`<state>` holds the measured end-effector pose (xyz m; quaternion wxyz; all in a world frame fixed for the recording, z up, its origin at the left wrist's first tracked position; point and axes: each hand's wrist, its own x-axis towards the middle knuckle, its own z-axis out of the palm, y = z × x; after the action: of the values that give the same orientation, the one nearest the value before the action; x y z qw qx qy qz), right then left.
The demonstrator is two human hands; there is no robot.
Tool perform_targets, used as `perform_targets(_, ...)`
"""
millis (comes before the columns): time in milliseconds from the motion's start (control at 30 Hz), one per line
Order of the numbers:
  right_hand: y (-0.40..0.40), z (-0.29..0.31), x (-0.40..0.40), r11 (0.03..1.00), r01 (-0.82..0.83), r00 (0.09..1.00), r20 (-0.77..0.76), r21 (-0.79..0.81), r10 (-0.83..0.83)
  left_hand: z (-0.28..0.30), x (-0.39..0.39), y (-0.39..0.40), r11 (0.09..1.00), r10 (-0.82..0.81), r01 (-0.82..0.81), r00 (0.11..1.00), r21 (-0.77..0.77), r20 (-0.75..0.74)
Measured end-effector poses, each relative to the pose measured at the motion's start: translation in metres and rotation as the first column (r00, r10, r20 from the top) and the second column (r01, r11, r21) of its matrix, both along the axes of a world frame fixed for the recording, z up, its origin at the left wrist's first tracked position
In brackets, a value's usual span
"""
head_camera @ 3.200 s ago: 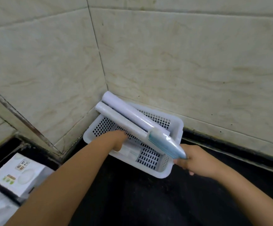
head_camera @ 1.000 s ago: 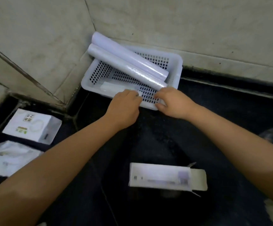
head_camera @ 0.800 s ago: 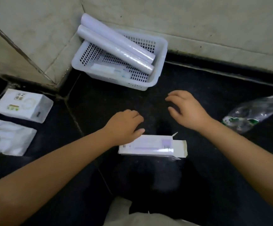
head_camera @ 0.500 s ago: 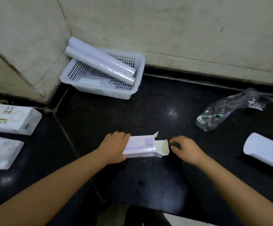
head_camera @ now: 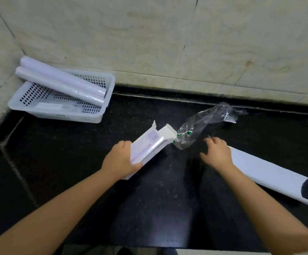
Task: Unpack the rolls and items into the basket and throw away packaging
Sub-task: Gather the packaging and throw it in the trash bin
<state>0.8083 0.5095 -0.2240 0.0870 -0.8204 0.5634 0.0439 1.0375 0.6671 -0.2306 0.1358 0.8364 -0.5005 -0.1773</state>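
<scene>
A white perforated plastic basket [head_camera: 57, 115] sits in the corner of the dark stone floor [head_camera: 66, 162], two long white rolls [head_camera: 61, 85] lying slantwise across it and a small flat item resting on its bottom. Nearer the middle, the left hand [head_camera: 121, 161] grips a white rectangular cardboard box [head_camera: 149, 148], thumb beneath and fingers wrapped over its near end, flaps open at the far end. Just beyond those flaps lies a crumpled clear plastic wrapper [head_camera: 204, 124]. The right hand [head_camera: 216, 153] hovers empty, fingers loosely spread, between wrapper and a large white roll [head_camera: 269, 173] on the floor just beside it. The step appears to be gathering packaging: the box looks light, so a firm hold suffices, while the wrapper is best bunched in the fist to stop it springing loose.
</scene>
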Motion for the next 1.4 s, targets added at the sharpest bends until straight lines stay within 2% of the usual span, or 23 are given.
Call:
perform_targets(100,-0.026,-0.001,-0.050,0.996,-0.031,0.984,-0.175,0.081,0.045,0.001,-0.034,-0.019,0.995,0.030,-0.034,0.999,-0.099,-0.045)
perform_targets(233,-0.044,-0.012,-0.102,0.969,-0.101,0.938,-0.303,0.227,0.169,0.003,-0.068,-0.043,0.974,0.154,-0.171,0.981,-0.152,-0.116)
perform_targets(333,-0.045,-0.023,-0.117,0.950,-0.193,0.900,-0.341,0.244,0.271,0.004,-0.086,-0.056,0.959,0.212,-0.234,0.967,-0.163,-0.139)
perform_targets(467,-0.042,-0.023,-0.110,0.955,-0.218,0.946,-0.197,0.202,0.257,0.006,-0.100,-0.062,0.906,0.336,-0.376,0.919,-0.196,-0.209)
perform_targets(633,-0.050,-0.009,-0.088,0.945,-0.296,0.953,-0.021,0.135,0.302,0.010,-0.100,-0.056,0.845,0.435,-0.491,0.862,-0.211,-0.260)
perform_targets(900,-0.048,0.014,-0.023,0.917,-0.351,0.923,0.238,0.191,0.304,0.018,-0.097,-0.043,0.823,0.503,-0.546,0.829,-0.158,-0.246)
perform_targets(1033,-0.047,0.010,0.016,0.916,-0.294,0.919,0.345,0.273,0.192,0.017,-0.094,-0.039,0.800,0.536,-0.582,0.802,-0.145,-0.264)
perform_targets(1233,-0.053,-0.004,0.053,0.919,-0.084,0.868,0.482,0.384,-0.122,0.011,-0.080,-0.011,0.803,0.562,-0.590,0.798,-0.085,-0.218)
perform_targets(1400,-0.044,0.000,0.042,0.947,-0.006,0.840,0.516,0.320,-0.169,0.017,-0.064,-0.023,0.856,0.477,-0.501,0.860,-0.128,-0.179)
